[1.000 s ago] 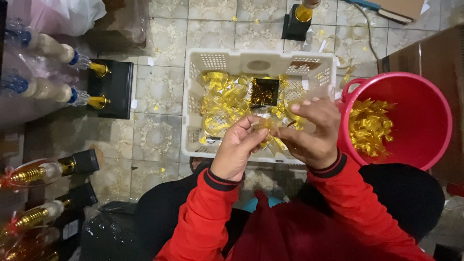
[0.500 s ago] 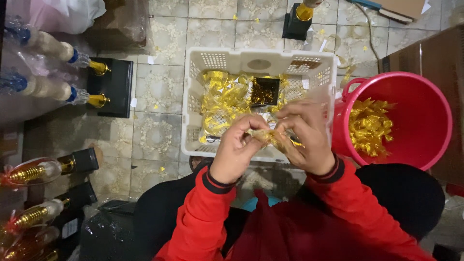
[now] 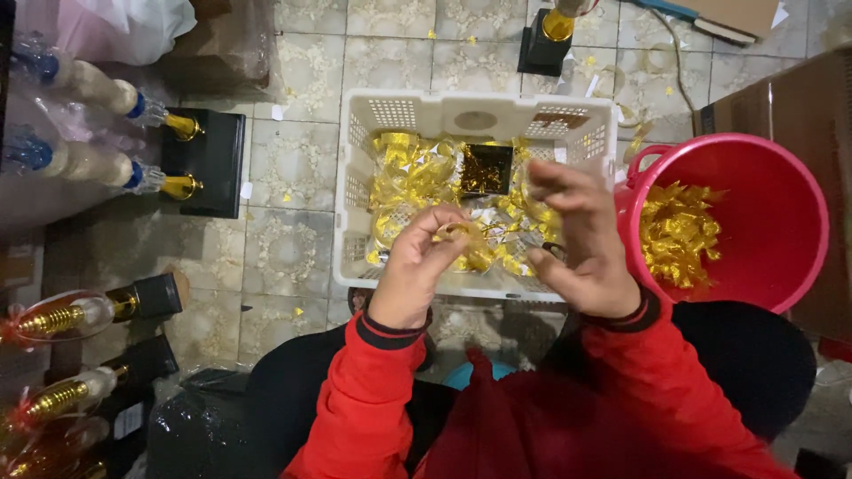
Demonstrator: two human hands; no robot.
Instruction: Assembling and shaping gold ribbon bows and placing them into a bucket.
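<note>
My left hand (image 3: 419,264) pinches a small gold foil piece (image 3: 461,238) over the front of a white plastic basket (image 3: 479,113). The basket holds several crumpled gold foil pieces (image 3: 410,168) and a small black square with gold specks (image 3: 485,168). My right hand (image 3: 579,241) hovers just to the right of the piece, fingers spread, holding nothing that I can see. Both sleeves are red.
A red bucket (image 3: 763,222) with gold foil shapes (image 3: 679,232) stands right of the basket. Trophies on black bases (image 3: 202,160) lie at the left, wrapped in clear plastic. One more trophy base (image 3: 548,40) stands at the top. Foil scraps litter the tiled floor.
Both hands were together on the gold piece; now my right hand has let go and opened, moving slightly right, while my left hand keeps the piece.
</note>
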